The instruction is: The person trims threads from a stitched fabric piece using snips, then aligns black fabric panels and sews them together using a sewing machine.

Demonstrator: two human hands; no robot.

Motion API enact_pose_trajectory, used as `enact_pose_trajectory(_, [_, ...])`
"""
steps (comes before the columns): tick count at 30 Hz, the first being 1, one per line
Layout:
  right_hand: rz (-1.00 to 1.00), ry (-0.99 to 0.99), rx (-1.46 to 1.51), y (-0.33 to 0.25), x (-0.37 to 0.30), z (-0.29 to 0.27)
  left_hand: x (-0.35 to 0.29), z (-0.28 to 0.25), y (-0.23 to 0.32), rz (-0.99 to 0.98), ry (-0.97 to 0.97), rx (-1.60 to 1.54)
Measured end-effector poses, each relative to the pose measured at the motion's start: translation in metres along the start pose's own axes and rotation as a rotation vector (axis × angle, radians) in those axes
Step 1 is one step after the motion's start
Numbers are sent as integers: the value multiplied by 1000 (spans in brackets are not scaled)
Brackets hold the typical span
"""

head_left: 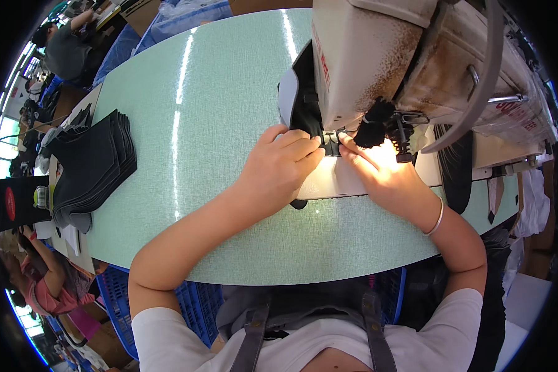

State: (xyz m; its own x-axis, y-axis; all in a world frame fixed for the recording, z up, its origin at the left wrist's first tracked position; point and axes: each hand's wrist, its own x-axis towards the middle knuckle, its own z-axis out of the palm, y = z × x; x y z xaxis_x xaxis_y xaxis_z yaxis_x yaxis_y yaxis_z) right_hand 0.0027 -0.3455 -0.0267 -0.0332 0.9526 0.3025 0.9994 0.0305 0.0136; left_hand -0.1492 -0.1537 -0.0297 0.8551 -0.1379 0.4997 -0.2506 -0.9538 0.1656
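A sewing machine (369, 56) with worn, stained cream paint stands at the right. A black fabric piece (307, 105) with a grey-blue side lies partly under its head, near the needle area. My left hand (279, 164) is closed, its curled fingers gripping the piece's near edge left of the presser foot. From the other side my right hand (394, 186), a bracelet on its wrist, presses its fingertips together on the same piece; the machine's lamp shines brightly on it. The machine head hides part of the fabric, and the needle tip cannot be made out.
A stack of black cut pieces (96, 164) lies at the table's left end. More dark pieces (456, 167) and scissors (495, 197) rest right of the machine. Blue crates (198, 304) stand below the pale green tabletop (229, 80). Other people work at the far left.
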Motion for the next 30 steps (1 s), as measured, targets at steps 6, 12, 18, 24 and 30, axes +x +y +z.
enact_pose_trajectory(6, [59, -55, 56, 2, 3, 6, 0, 6, -5, -30, 7, 32])
enact_pose_trajectory(12, [-65, 78, -72, 15, -1, 19, 0, 12, -14, -59, -14, 10])
enact_pose_trajectory(18, [-102, 234, -31, 24, 0, 30, 6, 9, -17, -76, -42, -30])
enact_pose_trajectory(24, [1, 84, -110, 11, 3, 7, -13, -18, -14, 7, -59, 134])
enact_pose_trajectory(30, [605, 78, -189, 82, -56, -36, -79, -128, -53, -344, -64, 577])
